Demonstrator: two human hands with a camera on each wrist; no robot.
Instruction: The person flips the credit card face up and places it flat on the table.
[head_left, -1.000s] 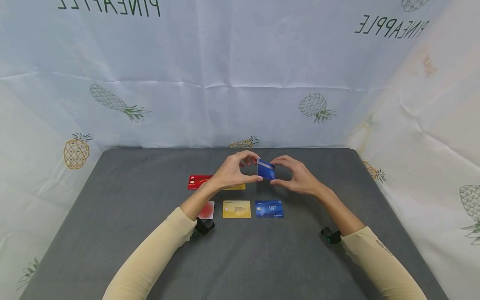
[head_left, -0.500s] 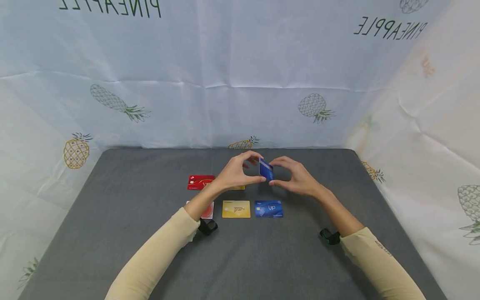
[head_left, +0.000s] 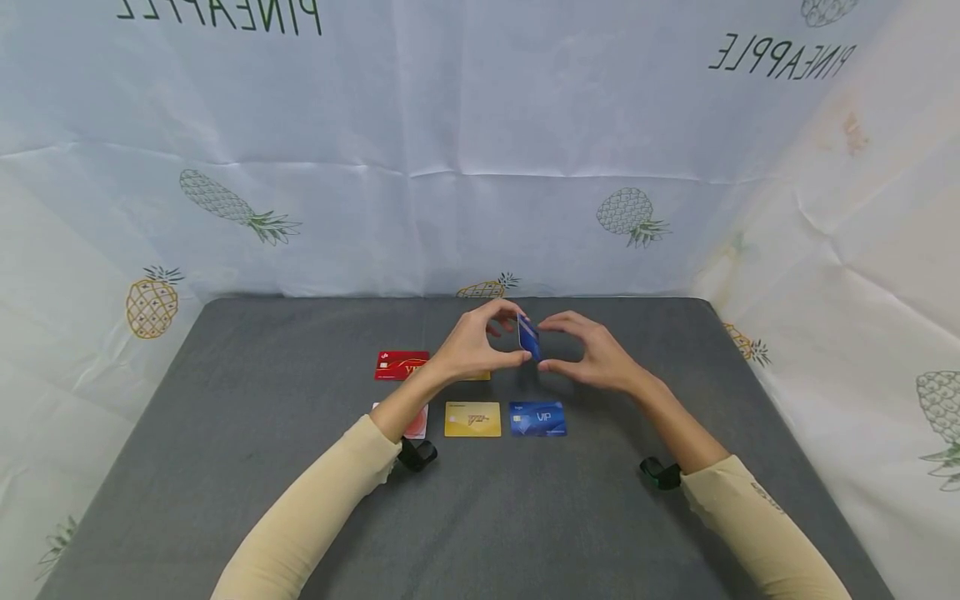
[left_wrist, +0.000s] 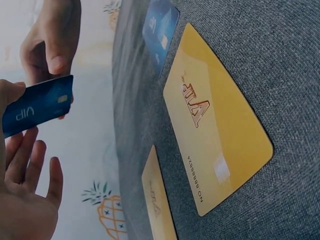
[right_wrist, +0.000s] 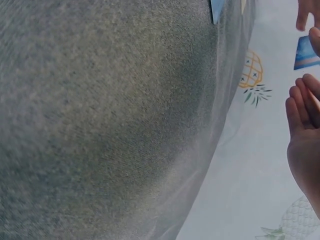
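Note:
A blue VIP card (head_left: 528,337) is held up on its edge above the table, turned steeply side-on to the head view. My left hand (head_left: 480,343) pinches it by opposite edges between thumb and fingers. At the card's other end, my right hand (head_left: 588,352) holds its edges with thumb and fingertips. In the left wrist view the face of the blue card (left_wrist: 37,105) shows its chip and "VIP" lettering. The right wrist view catches the striped back of the card (right_wrist: 304,54) between both hands.
On the dark grey table (head_left: 480,517) lie a red card (head_left: 397,364), a partly hidden yellow card (head_left: 480,376), a pinkish card (head_left: 416,423) under my left wrist, a gold card (head_left: 472,419) and another blue card (head_left: 538,418). A pineapple-print cloth (head_left: 435,225) hangs behind.
The held blue card has turned from showing its striped back broadly to nearly edge-on. My left hand has shifted slightly right; my right hand has hardly moved.

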